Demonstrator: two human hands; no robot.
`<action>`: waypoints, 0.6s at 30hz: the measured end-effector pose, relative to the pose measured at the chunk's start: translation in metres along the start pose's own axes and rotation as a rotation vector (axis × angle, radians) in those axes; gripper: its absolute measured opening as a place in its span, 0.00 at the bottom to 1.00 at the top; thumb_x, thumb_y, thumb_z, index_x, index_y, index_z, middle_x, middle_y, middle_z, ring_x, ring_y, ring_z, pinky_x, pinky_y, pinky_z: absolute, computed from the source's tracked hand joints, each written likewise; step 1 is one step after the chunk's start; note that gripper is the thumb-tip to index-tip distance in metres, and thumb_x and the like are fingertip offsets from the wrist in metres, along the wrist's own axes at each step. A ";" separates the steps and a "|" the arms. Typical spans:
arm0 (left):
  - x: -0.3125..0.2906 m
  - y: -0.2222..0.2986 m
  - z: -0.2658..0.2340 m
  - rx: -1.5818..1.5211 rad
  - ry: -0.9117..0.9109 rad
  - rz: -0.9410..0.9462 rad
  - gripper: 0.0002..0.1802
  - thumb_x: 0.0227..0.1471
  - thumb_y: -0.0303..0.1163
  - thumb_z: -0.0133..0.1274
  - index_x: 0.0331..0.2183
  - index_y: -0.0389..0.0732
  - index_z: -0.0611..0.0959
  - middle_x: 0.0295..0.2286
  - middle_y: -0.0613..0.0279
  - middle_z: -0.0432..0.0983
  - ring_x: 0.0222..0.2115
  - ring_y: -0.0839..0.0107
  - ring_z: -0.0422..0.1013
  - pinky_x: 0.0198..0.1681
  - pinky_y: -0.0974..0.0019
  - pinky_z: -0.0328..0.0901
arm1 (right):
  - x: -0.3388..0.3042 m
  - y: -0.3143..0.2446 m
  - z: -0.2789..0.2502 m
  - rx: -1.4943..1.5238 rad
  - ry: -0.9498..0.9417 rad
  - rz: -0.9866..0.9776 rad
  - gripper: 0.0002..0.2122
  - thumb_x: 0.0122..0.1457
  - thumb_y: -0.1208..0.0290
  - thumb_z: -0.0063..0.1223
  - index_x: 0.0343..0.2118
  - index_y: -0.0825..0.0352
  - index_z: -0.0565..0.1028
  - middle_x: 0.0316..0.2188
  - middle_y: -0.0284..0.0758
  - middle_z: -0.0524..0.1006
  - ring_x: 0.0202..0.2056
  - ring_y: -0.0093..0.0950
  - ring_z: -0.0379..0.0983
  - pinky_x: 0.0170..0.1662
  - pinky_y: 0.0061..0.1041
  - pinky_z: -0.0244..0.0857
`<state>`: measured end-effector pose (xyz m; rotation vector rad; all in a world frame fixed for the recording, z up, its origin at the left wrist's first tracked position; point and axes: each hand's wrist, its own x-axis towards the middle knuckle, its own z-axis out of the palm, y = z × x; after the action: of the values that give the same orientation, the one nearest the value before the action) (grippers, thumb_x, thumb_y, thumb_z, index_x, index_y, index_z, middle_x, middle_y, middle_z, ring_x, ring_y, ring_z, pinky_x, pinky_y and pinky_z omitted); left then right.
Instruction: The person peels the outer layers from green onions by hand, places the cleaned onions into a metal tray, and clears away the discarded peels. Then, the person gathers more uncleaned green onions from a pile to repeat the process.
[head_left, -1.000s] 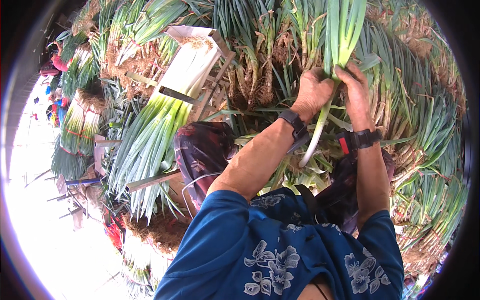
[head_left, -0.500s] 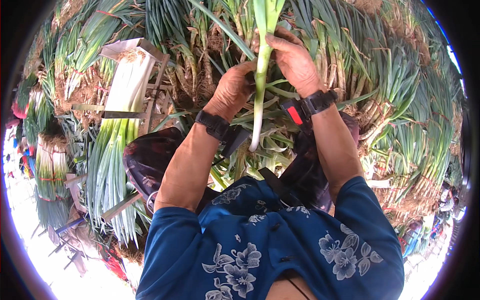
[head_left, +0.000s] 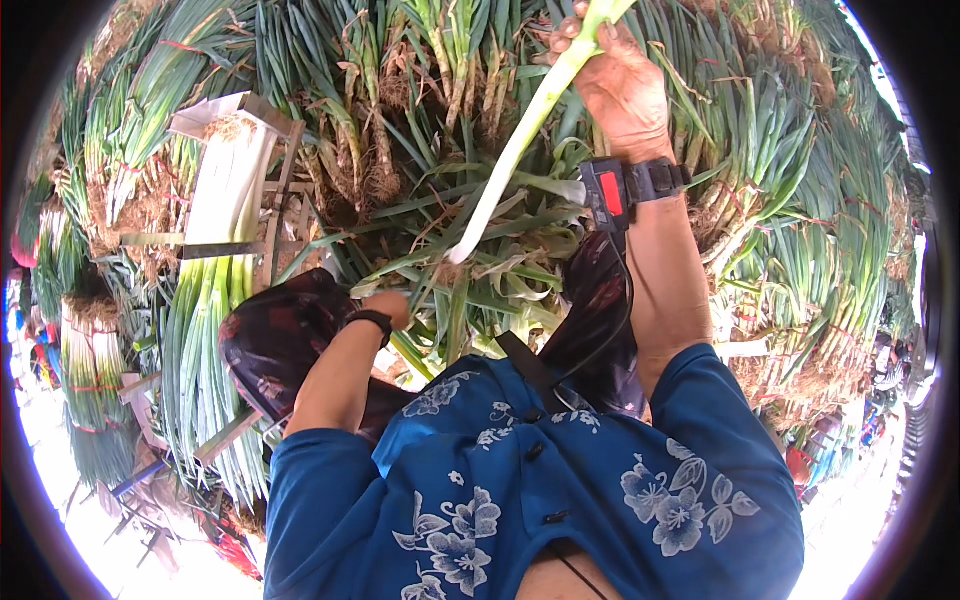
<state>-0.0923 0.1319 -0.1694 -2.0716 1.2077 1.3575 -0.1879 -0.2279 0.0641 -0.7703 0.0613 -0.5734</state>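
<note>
My right hand (head_left: 622,92) is raised at the top, its fingers wrapped round a long leek (head_left: 510,165). The leek slants down to the left, its white root end lowest and its green top running out of the picture. My left hand (head_left: 388,308) is low by my left knee, apart from that leek. Its fingers are hidden, so I cannot see whether it holds anything. Loose leaves and peelings (head_left: 500,285) lie in a heap between my knees, under the leek's root end.
At the left, a metal and wood rack (head_left: 285,190) holds a stack of cleaned leeks (head_left: 232,185), roots against its end plate. Tied bundles with red bands (head_left: 95,365) stand beyond it. Untrimmed leeks with brown roots (head_left: 360,130) lie ahead, more bundles (head_left: 800,270) at the right.
My left hand has left the leek and dropped toward my left knee. My right hand has risen slightly with the leek, which now tilts, its root end swung left.
</note>
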 end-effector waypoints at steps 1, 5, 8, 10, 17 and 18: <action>-0.004 0.005 -0.008 0.029 -0.118 -0.084 0.20 0.44 0.30 0.47 0.40 0.34 0.80 0.44 0.43 0.72 0.46 0.51 0.70 0.47 0.55 0.65 | -0.003 -0.003 -0.002 -0.031 0.071 -0.038 0.15 0.53 0.71 0.54 0.43 0.70 0.70 0.32 0.38 0.75 0.34 0.33 0.73 0.38 0.31 0.69; 0.001 -0.021 -0.048 -0.367 0.630 -0.112 0.21 0.47 0.42 0.49 0.37 0.35 0.79 0.33 0.42 0.74 0.41 0.47 0.70 0.44 0.53 0.65 | 0.009 -0.002 -0.017 -0.125 0.011 -0.100 0.14 0.58 0.67 0.50 0.43 0.70 0.71 0.34 0.37 0.74 0.40 0.33 0.71 0.48 0.33 0.64; -0.031 0.021 -0.155 -1.134 0.744 0.335 0.28 0.51 0.48 0.52 0.46 0.35 0.76 0.40 0.50 0.75 0.39 0.62 0.72 0.43 0.64 0.64 | 0.010 0.022 -0.012 -0.200 0.061 -0.050 0.13 0.58 0.67 0.52 0.42 0.69 0.73 0.35 0.40 0.77 0.39 0.34 0.75 0.43 0.31 0.69; -0.071 0.074 -0.201 -1.377 0.721 0.682 0.22 0.52 0.41 0.54 0.44 0.36 0.76 0.36 0.61 0.76 0.36 0.73 0.70 0.42 0.68 0.64 | 0.009 0.034 -0.007 -0.235 0.110 -0.019 0.12 0.58 0.68 0.51 0.41 0.69 0.74 0.33 0.39 0.78 0.36 0.32 0.76 0.41 0.30 0.70; -0.074 0.100 -0.207 -1.325 0.840 0.679 0.08 0.49 0.26 0.57 0.33 0.38 0.75 0.27 0.70 0.72 0.28 0.82 0.64 0.33 0.77 0.62 | 0.008 0.060 0.010 -0.372 0.171 0.040 0.11 0.54 0.71 0.57 0.39 0.69 0.74 0.29 0.38 0.78 0.29 0.28 0.77 0.33 0.27 0.72; -0.070 0.101 -0.203 -1.329 0.840 0.677 0.08 0.49 0.26 0.57 0.33 0.38 0.75 0.27 0.70 0.72 0.28 0.82 0.64 0.33 0.77 0.62 | 0.007 0.063 0.012 -0.372 0.170 0.044 0.11 0.54 0.71 0.57 0.39 0.69 0.74 0.29 0.38 0.78 0.29 0.28 0.77 0.33 0.27 0.72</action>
<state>-0.0750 -0.0349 -0.0016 -3.6394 1.6319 1.9853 -0.1495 -0.1882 0.0313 -1.0769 0.3486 -0.5921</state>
